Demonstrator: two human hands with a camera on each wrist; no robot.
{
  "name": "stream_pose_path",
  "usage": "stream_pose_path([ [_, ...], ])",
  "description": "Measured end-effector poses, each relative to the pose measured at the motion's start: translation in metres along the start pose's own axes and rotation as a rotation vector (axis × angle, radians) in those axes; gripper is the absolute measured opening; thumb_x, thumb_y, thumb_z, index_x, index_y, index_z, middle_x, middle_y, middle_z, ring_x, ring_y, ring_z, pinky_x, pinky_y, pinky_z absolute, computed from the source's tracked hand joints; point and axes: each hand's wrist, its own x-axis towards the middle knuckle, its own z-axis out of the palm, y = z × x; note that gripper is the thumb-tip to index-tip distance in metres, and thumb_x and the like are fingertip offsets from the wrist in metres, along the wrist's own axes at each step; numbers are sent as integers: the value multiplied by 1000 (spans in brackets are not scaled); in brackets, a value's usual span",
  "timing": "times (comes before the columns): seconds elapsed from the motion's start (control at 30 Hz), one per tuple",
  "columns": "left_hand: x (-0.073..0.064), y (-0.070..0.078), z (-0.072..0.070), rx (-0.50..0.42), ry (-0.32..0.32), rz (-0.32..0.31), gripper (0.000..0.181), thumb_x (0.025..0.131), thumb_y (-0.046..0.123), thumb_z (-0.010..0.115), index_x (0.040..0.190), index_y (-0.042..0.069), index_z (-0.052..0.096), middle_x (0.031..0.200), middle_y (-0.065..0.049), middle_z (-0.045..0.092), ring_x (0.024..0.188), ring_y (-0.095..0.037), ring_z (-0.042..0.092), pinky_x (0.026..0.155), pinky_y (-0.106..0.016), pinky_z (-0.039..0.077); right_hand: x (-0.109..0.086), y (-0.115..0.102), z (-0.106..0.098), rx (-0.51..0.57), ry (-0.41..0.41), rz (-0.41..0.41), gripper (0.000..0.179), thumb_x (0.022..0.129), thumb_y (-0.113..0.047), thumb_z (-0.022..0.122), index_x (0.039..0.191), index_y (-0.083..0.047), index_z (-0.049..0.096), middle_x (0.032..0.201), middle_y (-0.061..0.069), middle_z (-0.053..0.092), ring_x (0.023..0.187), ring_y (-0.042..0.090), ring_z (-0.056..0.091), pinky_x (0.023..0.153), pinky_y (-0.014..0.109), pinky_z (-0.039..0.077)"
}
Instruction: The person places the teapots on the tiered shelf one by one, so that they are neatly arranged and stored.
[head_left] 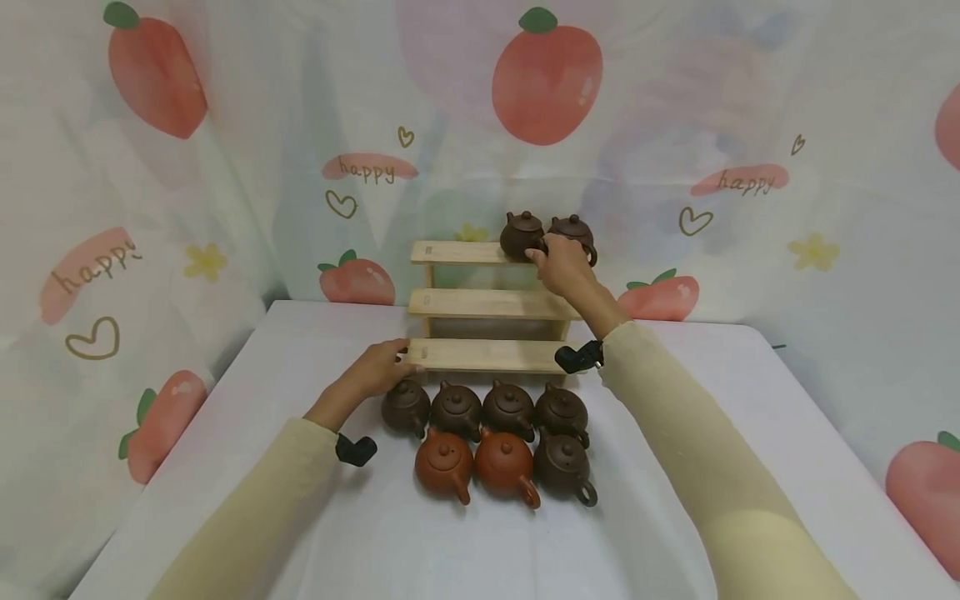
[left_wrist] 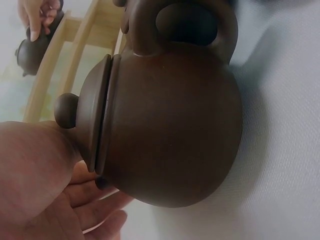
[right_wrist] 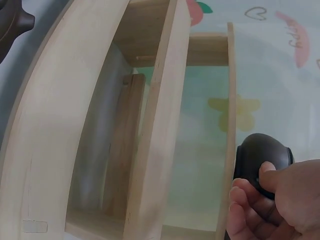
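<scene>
On the top tier of a three-tier wooden display rack (head_left: 480,356), my right hand (head_left: 566,265) pinches the handle of a dark brown teapot (head_left: 519,236). Another dark teapot (head_left: 573,227) stands to its right, partly behind that hand. The right wrist view shows the thumb and fingers of my right hand (right_wrist: 270,200) at the held teapot (right_wrist: 260,157). My left hand (head_left: 378,369) holds the left end of the lowest tier. Just below it sits a dark teapot (head_left: 406,407), which hides part of my left hand (left_wrist: 55,200) in the left wrist view.
In front of the rack, several dark brown teapots (head_left: 456,408) and two reddish-brown ones, a left one (head_left: 442,462) and a right one (head_left: 502,462), stand in two rows on the white tablecloth (head_left: 360,533). A fruit-print curtain (head_left: 450,100) hangs behind.
</scene>
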Motion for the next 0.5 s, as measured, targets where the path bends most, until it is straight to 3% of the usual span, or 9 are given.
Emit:
stream_pose_path([
  [0.23,0,1,1,11,4,10,66,107,31,64,155,-9,42,150,-29,56,135,-43,58,110,-54,50,3,3,3,20,17,8,58,115,-30,45,159,7,36,112,25,75,122,45,64,111,56,47],
  [0.4,-1,3,0,23,10,16,66,107,31,64,155,-8,43,150,-29,56,134,-44,59,110,-54,50,2,4,6,44,56,16,56,114,-32,49,152,8,46,114,27,72,116,45,65,103,55,51],
  [0.5,-2,2,0,26,13,15,66,107,31,65,155,-8,44,149,-29,56,134,-44,59,110,-54,50,-2,5,7,28,61,17,49,113,-34,53,133,10,60,110,26,72,106,43,67,92,51,53],
])
